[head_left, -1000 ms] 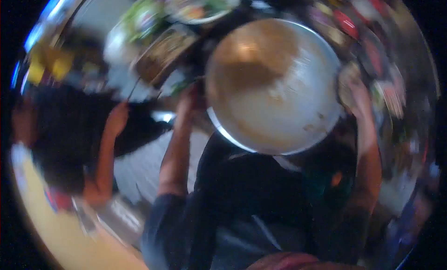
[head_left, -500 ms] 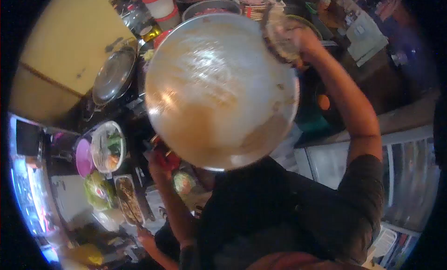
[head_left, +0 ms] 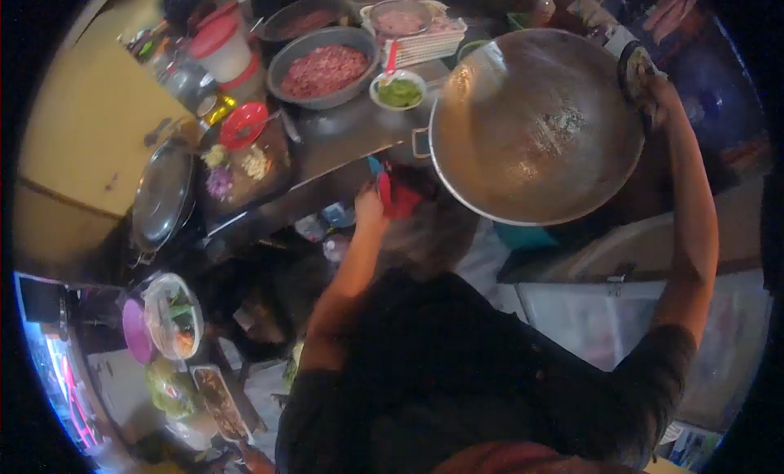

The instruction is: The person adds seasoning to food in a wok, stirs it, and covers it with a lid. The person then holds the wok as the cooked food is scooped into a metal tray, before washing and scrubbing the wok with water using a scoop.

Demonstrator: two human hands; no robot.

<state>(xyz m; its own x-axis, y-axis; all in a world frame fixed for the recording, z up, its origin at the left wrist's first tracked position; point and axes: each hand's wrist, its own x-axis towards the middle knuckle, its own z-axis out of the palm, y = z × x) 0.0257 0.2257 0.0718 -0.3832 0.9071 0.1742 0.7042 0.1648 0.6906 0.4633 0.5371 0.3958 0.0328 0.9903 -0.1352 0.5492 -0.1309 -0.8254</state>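
Wide pan [head_left: 535, 147] at the right, the right hand [head_left: 660, 94] at its rim.
The right fingers gripped a cloth-like pad [head_left: 642, 71]; whether they held a handle under it could not be told. The left fingers closed on a red cloth [head_left: 398, 198], left [head_left: 369, 203] hand apart from the pan's left handle [head_left: 420, 144]. Bare counter [head_left: 347, 143] ran leftward; the pan's underside was hidden, a co-worker's hand [head_left: 258, 460] cut off below. A green-filled bowl [head_left: 398, 91] and a meat basin [head_left: 324, 71] stood far left of it.
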